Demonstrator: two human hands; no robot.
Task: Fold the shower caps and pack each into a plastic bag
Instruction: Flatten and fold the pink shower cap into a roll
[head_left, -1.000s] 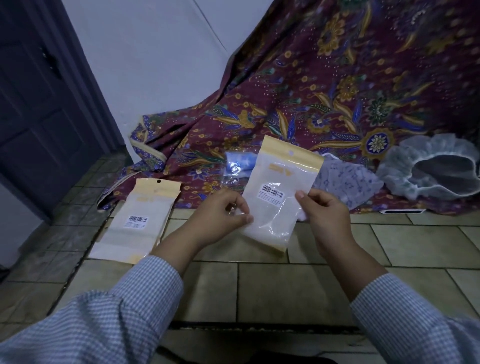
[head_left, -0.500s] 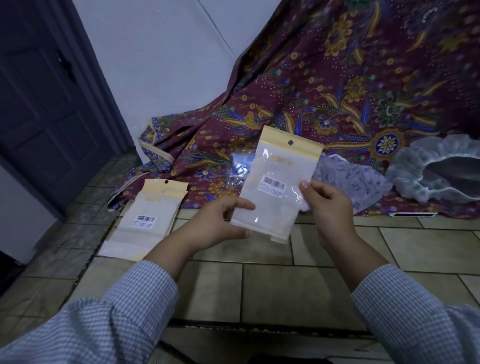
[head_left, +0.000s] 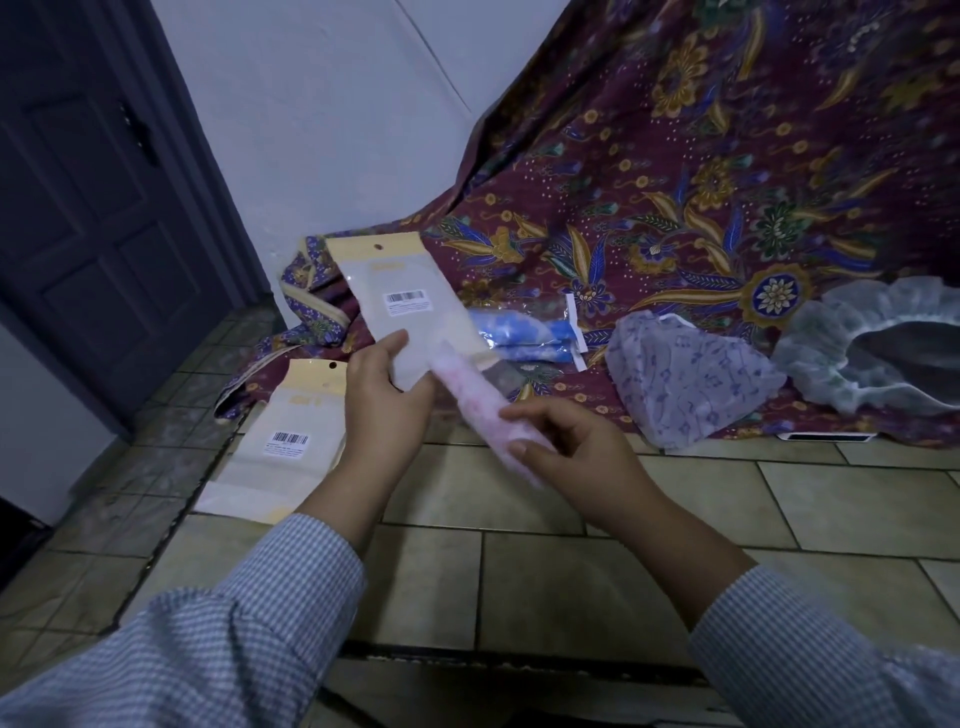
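Observation:
My left hand (head_left: 382, 402) grips a plastic bag (head_left: 410, 306) with a yellow header and a barcode label, held upright and tilted left. My right hand (head_left: 566, 452) holds a folded pink shower cap (head_left: 475, 402), a long roll whose upper end sits at the bag's lower open end. A blue shower cap packed in a clear bag (head_left: 524, 332) lies on the patterned cloth behind. A purple-print shower cap (head_left: 685, 384) and a white frilled shower cap (head_left: 857, 353) lie loose to the right.
A stack of spare yellow-header bags (head_left: 283, 441) lies on the tiled floor (head_left: 519, 571) at the left. A maroon floral cloth (head_left: 701, 182) drapes the back and right. A dark door (head_left: 88, 208) and white wall stand at the left.
The bag has swung left in my left hand. My right hand let go of the bag's edge and now holds the rolled pink cap at its opening. The view shifted right.

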